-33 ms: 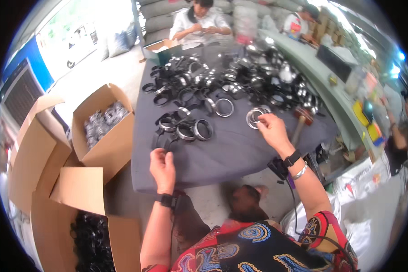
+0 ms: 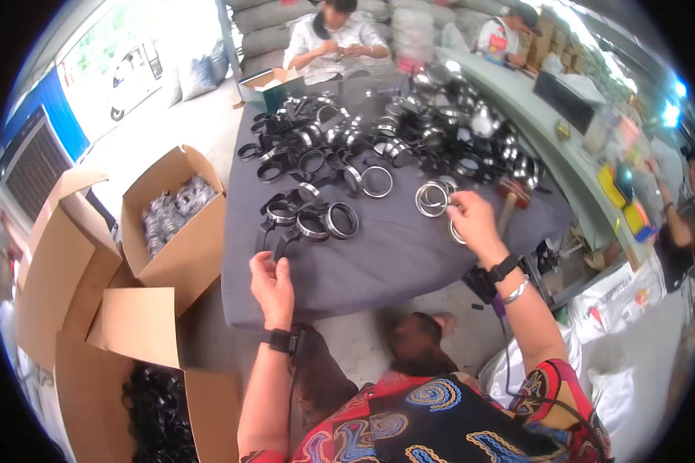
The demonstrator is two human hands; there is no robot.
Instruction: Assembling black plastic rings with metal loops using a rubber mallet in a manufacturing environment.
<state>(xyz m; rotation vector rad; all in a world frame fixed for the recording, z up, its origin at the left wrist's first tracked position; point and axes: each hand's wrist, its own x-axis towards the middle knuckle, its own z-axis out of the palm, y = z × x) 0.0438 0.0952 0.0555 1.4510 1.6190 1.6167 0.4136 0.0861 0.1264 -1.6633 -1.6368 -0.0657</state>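
Note:
My right hand [image 2: 475,225] is closed on a silver metal ring [image 2: 456,231], part of which the fingers hide. Beside its fingertips, a couple of overlapping silver rings [image 2: 431,199] lie on the grey cloth-covered table. My left hand [image 2: 272,287] is at the table's left front, thumb apart from the curled fingers, with nothing visible in it. Its fingertips are by the strap ends of black-banded ring pieces [image 2: 278,212]; whether they touch is unclear. Another of these ring pieces [image 2: 341,221] lies at the right of that group. A loose silver ring [image 2: 377,182] is farther back.
A large heap of black and silver ring parts [image 2: 440,131] covers the table's far half. A wooden-handled mallet [image 2: 511,202] lies at right. Left of the table stand cardboard boxes, one with silver parts [image 2: 179,204], one with black parts [image 2: 158,409]. Other people work beyond.
My right hand has come slightly nearer and right, and one silver ring now shows below its fingers, apart from the others. The left hand has stayed nearly in place.

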